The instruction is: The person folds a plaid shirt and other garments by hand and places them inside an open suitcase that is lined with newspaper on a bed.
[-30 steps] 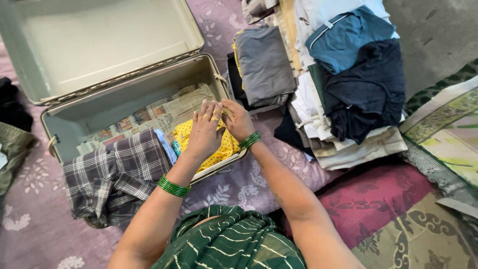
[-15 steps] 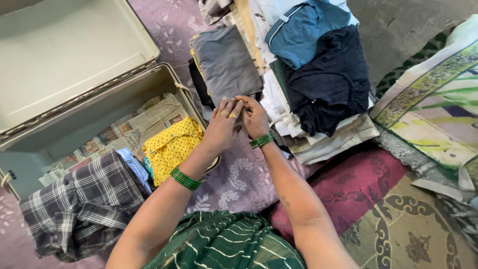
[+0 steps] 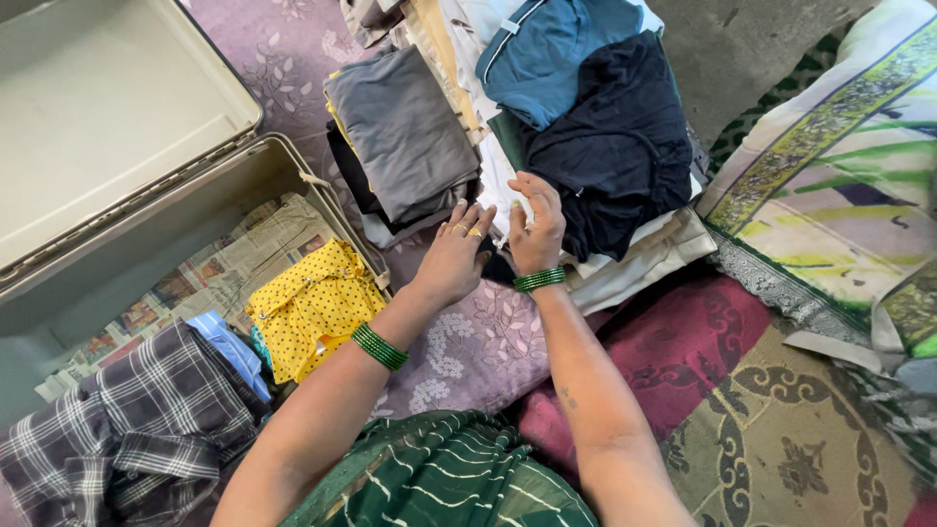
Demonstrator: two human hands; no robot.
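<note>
- Our left hand (image 3: pixel 452 256), fingers spread, holds nothing, beside the open suitcase (image 3: pixel 195 210).
- Our right hand (image 3: pixel 536 226), open and empty, touches the white folded garment (image 3: pixel 500 190).
- Beyond lies the navy garment (image 3: pixel 615 146) atop the pile.

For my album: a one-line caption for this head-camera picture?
Both hands, left hand and right hand, reach folded clothes beside an open suitcase.

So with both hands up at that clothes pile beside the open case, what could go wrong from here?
The tall stack of folded clothes looks uneven; pulling a lower piece may topple the dark navy garment on top. The left hand and right hand reach close together, so folds may open. The checked grey shirt overhangs the grey suitcase rim and may slide out.
</note>
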